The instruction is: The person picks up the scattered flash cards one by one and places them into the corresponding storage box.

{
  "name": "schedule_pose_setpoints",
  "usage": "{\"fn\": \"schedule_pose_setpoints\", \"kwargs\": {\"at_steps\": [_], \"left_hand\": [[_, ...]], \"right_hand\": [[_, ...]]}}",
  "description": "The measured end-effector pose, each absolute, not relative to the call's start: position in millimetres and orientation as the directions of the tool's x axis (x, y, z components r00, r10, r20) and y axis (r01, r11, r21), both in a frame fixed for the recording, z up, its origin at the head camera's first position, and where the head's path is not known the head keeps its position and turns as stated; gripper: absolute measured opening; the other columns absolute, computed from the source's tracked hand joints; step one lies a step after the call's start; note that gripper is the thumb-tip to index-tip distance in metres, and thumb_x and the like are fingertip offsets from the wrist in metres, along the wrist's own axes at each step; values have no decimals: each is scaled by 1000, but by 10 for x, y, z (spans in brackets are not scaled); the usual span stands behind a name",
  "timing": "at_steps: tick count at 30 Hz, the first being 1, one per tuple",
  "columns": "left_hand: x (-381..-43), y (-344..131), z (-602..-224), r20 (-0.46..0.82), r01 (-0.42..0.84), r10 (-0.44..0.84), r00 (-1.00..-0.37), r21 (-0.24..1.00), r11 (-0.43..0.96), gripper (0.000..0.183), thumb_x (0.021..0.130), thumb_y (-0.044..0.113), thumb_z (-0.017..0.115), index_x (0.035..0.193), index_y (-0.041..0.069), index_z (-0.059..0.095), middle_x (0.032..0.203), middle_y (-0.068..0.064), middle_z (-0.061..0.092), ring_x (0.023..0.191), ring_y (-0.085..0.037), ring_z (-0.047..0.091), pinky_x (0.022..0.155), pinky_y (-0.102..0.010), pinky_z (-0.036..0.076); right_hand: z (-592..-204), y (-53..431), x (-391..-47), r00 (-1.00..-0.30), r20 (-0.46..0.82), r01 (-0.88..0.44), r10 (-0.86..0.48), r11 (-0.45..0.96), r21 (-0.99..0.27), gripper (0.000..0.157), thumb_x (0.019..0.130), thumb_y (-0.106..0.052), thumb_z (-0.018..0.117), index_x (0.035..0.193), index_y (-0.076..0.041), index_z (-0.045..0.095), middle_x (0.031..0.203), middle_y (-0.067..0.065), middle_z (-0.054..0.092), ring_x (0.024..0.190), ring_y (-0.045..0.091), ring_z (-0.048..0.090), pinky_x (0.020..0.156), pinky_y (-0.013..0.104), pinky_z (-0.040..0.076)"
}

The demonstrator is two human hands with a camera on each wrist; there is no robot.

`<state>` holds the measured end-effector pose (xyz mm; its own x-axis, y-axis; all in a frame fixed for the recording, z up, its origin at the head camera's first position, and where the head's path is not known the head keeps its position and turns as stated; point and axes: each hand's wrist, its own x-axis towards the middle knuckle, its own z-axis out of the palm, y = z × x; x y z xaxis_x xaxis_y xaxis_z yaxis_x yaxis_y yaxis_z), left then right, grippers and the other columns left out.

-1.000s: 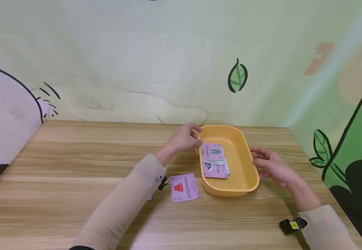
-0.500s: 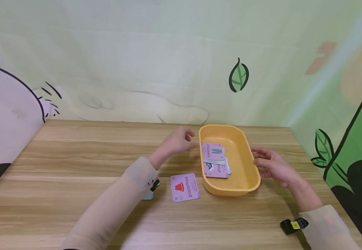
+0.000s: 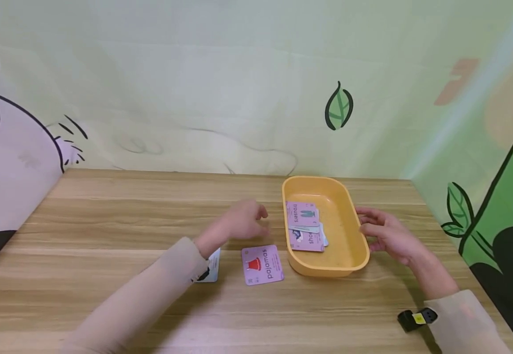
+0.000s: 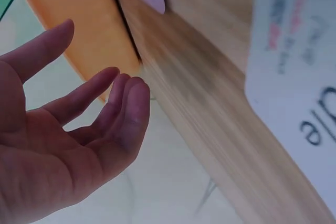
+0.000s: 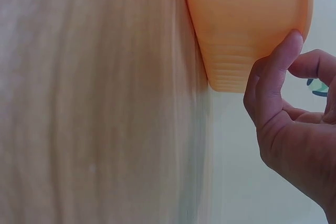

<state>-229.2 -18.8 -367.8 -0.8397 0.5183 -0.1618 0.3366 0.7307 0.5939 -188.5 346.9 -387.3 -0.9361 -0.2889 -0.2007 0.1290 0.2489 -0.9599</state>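
A yellow plastic bin (image 3: 338, 250) stands on the wooden table. Along its left inside lie several word cards, a purple "trousers" card (image 3: 301, 214) overlapping a purple card (image 3: 307, 242) that starts "sho". My left hand (image 3: 240, 221) hovers left of the bin, blurred, fingers loosely bent and holding nothing. Just below it a purple "pajamas" card (image 3: 262, 265) lies flat. A pale blue card (image 3: 212, 268) is partly hidden under my left wrist; its letters are cut off in the left wrist view. My right hand (image 3: 389, 236) touches the bin's right side with its fingertips, near the rim (image 5: 307, 3).
A fabric backdrop (image 3: 172, 98) with printed leaves and animal shapes rises behind the table (image 3: 105, 221) and along its right side. A black wrist camera (image 3: 408, 320) sits by the right sleeve.
My left hand has left the bin's left rim and moved left and toward me, uncovering more of the pale blue card. My right hand and the bin stay in place.
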Motion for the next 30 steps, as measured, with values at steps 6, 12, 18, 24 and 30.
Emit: {"fn": "schedule_pose_setpoints", "kwargs": {"at_steps": [6, 12, 18, 24, 30], "left_hand": [[-2126, -228, -3687, -187, 391, 545, -818, 515, 763, 51, 90, 26, 81, 128, -4, 66, 122, -17, 68, 111, -30, 64, 96, -44, 54], [-1953, -234, -3704, -217, 438, 551, -806, 408, 801, 48, 86, 30, 84, 122, 0, 70, 103, -6, 63, 91, -21, 58, 82, -38, 54], [-1821, -257, -3761, -219, 493, 564, -796, 305, 815, 46, 82, 37, 87, 111, 5, 73, 101, -5, 58, 89, -20, 55, 82, -38, 52], [-1771, -286, -3813, -194, 520, 576, -794, 273, 809, 51, 80, 35, 90, 117, 5, 72, 108, -8, 56, 96, -21, 53, 85, -38, 52], [-1748, -304, -3834, -150, 536, 587, -796, 279, 797, 49, 76, 28, 93, 114, 3, 73, 106, -9, 56, 96, -22, 53, 84, -38, 53]], "right_hand": [[-3880, 3470, -1892, -936, -197, 123, -290, 256, -959, 67, 101, -5, 53, 158, 8, 19, 139, 31, 43, 96, 16, 66, 63, 33, 61], [-3866, 3467, -1896, -939, -197, 125, -282, 253, -959, 67, 100, -4, 53, 157, 8, 20, 137, 32, 44, 94, 16, 66, 63, 32, 60], [-3874, 3465, -1899, -939, -198, 126, -282, 253, -959, 68, 100, -4, 54, 158, 8, 20, 136, 31, 44, 94, 16, 66, 62, 32, 60], [-3865, 3460, -1890, -940, -193, 123, -281, 248, -961, 67, 100, -3, 53, 157, 9, 20, 134, 30, 44, 93, 16, 66, 61, 31, 60], [-3861, 3459, -1886, -940, -191, 121, -283, 247, -961, 67, 100, -3, 53, 157, 9, 20, 136, 32, 44, 93, 16, 66, 61, 31, 60]]}}
